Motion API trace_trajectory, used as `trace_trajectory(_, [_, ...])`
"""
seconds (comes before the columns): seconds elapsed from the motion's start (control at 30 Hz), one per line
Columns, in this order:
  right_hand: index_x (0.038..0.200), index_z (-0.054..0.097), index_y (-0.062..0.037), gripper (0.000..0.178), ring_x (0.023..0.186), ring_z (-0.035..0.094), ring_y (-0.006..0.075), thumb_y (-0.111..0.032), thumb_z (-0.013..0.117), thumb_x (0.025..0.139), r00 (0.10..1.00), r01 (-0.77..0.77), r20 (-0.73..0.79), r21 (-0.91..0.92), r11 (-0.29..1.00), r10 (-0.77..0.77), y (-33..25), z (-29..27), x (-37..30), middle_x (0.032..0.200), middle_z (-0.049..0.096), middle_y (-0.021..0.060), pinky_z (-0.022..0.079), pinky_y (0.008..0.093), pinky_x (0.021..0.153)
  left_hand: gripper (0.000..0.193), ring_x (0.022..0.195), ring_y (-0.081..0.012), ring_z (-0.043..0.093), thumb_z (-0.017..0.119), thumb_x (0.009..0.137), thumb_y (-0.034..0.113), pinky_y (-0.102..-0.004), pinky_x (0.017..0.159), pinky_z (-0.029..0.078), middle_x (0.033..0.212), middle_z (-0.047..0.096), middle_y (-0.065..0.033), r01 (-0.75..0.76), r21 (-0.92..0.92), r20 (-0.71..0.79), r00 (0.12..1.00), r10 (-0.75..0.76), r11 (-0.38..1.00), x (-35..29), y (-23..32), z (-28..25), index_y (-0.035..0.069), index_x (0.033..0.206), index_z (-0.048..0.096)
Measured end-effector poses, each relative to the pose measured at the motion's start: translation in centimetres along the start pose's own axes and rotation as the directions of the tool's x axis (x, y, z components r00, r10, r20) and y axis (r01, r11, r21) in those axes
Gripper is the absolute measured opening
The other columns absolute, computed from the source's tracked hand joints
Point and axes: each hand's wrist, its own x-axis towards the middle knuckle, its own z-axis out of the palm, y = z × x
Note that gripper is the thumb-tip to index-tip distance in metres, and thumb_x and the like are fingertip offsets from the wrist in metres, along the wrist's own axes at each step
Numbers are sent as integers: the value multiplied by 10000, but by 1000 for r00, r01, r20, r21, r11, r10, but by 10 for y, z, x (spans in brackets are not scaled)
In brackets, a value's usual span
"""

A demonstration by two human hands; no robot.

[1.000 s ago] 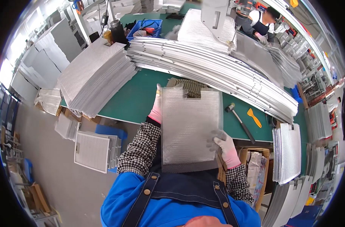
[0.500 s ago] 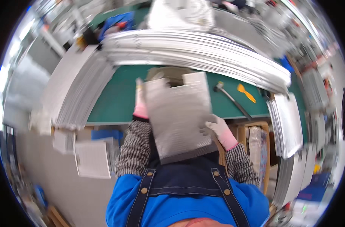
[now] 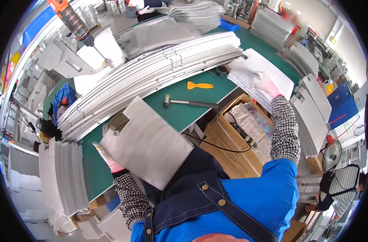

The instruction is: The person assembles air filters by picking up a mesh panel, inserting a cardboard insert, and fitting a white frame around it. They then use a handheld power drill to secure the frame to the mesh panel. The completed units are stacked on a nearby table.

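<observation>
On my feed, the left hand (image 3: 107, 158), in a white glove with a pink cuff, grasps the left edge of a silvery rectangular mesh sheet with a notched end (image 3: 149, 141). That sheet is tilted over the near edge of the green flat-topped table (image 3: 184, 117), in front of the body. The right hand (image 3: 266, 84), gloved alike, reaches to the silvery mesh sheets at the table's right end (image 3: 278, 72). Its fingers lie extended over the top face; I cannot tell whether they pinch anything.

I judge the step in hand as steadying one sheet while reaching for another. The next move, as I read it, calls for the right fingertips to part one layer cleanly, clear of the black-handled hammer (image 3: 188, 102) and yellow plastic scraper (image 3: 200, 85), with the left grip held firm.
</observation>
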Motion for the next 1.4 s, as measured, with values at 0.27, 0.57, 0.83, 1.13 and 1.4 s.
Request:
trace_trajectory(0.27, [1303, 635, -116, 362, 1007, 698, 327, -261, 457, 1022, 416, 107, -897, 211, 972, 149, -24, -122, -45, 1099, 722, 161, 554, 416, 880, 891, 1085, -311, 591, 398, 945, 757, -455, 989, 488, 1341, 570, -227, 34, 48, 16, 999, -35, 998, -6, 7, -23, 37, 1467, 446])
trace_trajectory(0.57, [1402, 501, 32, 589, 1170, 614, 270, -367, 622, 986, 911, -10, 30, 999, 52, -411, -277, 22, -122, 1276, 610, 187, 513, 407, 1007, 1065, 1147, -317, 596, 374, 843, 881, -484, 1008, 514, 1364, 570, -193, 79, -110, -68, 994, -87, 991, -9, -1, -24, 26, 1475, 435])
trace_trajectory(0.83, [1296, 557, 72, 323, 1007, 658, 173, -67, 540, 1006, 691, -294, 280, 951, 95, -666, -365, 70, -124, 1168, 672, 105, 540, 300, 886, 925, 1087, -337, 588, 451, 847, 845, -516, 904, 550, 1338, 536, -231, 91, -314, 14, 996, -92, 945, -3, 1, -31, 142, 1448, 458])
trace_trajectory(1.13, [1273, 567, 80, 316, 976, 658, 158, -51, 542, 987, 739, -180, 234, 972, 150, -631, -358, 84, -122, 1138, 677, 97, 536, 292, 892, 1037, 1120, -346, 610, 478, 814, 868, -503, 940, 553, 1311, 570, -245, 90, -280, -67, 991, -113, 956, -9, 2, -12, 51, 1450, 419])
trace_trajectory(1.4, [1449, 441, 13, 661, 1035, 607, 130, -177, 730, 885, 736, 569, -159, 673, 473, -658, -350, 104, -102, 1257, 636, 121, 503, 306, 885, 1063, 1023, -277, 626, 542, 801, 846, -413, 885, 569, 1200, 612, -186, -72, -155, 70, 994, 84, 985, -8, 30, 11, 21, 1462, 434])
